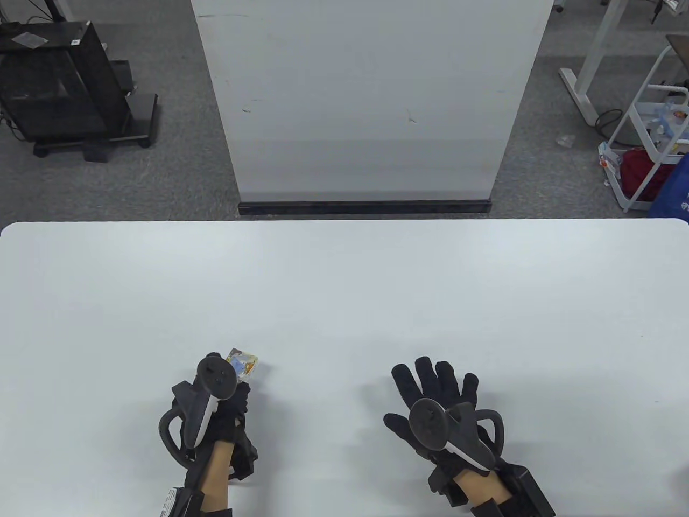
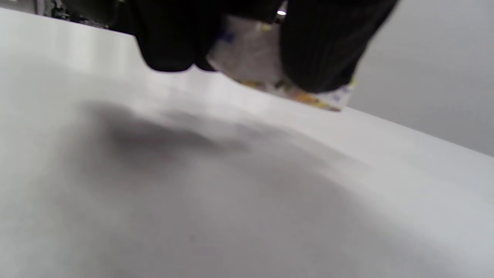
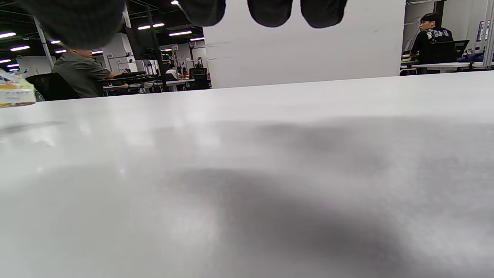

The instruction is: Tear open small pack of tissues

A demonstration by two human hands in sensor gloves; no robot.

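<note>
A small tissue pack [image 1: 245, 363] with a white, yellow and blue wrapper sticks out past my left hand [image 1: 229, 385] near the table's front left. In the left wrist view my gloved fingers [image 2: 320, 50] grip the pack [image 2: 251, 58] just above the table. My right hand [image 1: 436, 390] lies spread and empty, palm down, over the table to the right, well apart from the pack. In the right wrist view its fingertips [image 3: 270, 11] hang in at the top, and the pack [image 3: 15, 92] shows at the far left edge.
The white table [image 1: 344, 291] stretches wide ahead of both hands. A white partition panel [image 1: 366, 102] stands behind its far edge. A black cart [image 1: 64, 91] is on the floor at back left, a white rack [image 1: 654, 140] at back right.
</note>
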